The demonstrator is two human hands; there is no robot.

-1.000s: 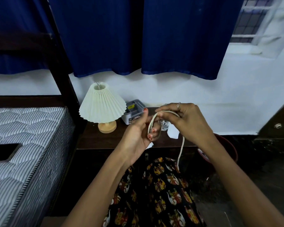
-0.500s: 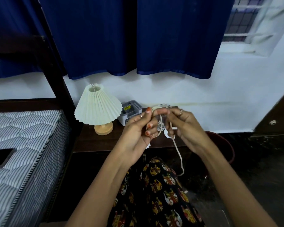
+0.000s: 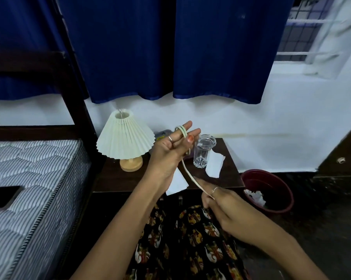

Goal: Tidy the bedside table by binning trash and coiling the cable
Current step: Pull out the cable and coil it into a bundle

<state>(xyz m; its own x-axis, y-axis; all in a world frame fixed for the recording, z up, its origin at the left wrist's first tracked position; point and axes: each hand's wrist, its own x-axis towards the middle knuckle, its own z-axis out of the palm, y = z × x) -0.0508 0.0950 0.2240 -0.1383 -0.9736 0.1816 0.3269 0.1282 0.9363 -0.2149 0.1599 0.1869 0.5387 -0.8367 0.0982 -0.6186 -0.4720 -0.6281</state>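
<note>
Midway, head view: cream flat cable [image 3: 192, 178] being wound above the dark wooden surface [image 3: 114, 178].
Left hand [image 3: 166, 156] is raised, loops round two upright fingers, thumb seemingly pressing them; right hand [image 3: 221, 201], lower, pinches the taut run. Likely risks: slack letting loops slip off, or the strand toppling the clear cut-glass tumbler [image 3: 203, 150] nearby. White paper scraps [image 3: 214, 165] and a pleated cream lamp [image 3: 125, 136] share the surface; a red bin [image 3: 279, 184] stands on the floor to the right.

There are two hands, a left hand [image 3: 170, 150] and a right hand [image 3: 221, 201], and one cable [image 3: 192, 178]. The table [image 3: 114, 178] carries one lamp [image 3: 126, 138], one glass [image 3: 203, 152] and two paper sheets [image 3: 214, 163]. There is also one red bin [image 3: 279, 182] and two blue curtains [image 3: 130, 47].
</note>
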